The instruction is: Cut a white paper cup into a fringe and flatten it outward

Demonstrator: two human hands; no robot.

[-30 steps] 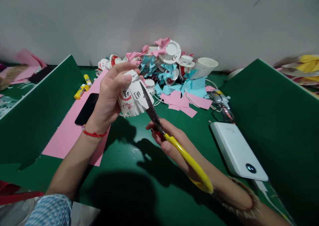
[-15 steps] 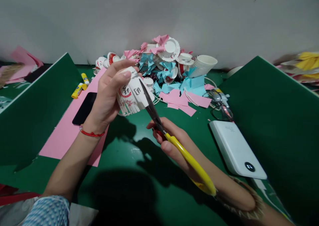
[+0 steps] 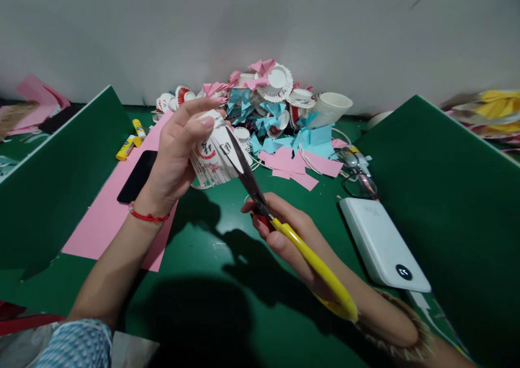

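My left hand is closed on a white paper cup with printed characters, its thumb pressed on the near side. The cup's wall is slit into several narrow strips. In my right hand is a pair of scissors with yellow handles, my fingers wrapped round them. The dark blades reach the cup's right side, spread a little, with a strip of the wall at them. Part of the right fingers lies hidden behind the handles.
Behind my hands lies a heap of cut paper cups with pink and blue paper. Pink sheets, a black phone and glue sticks lie left. A white power bank and glasses are right, between green partitions.
The scissors' blades have closed slightly at the cup's wall, and their handles have shifted a little down and right. My left hand holds the cup in nearly the same place.
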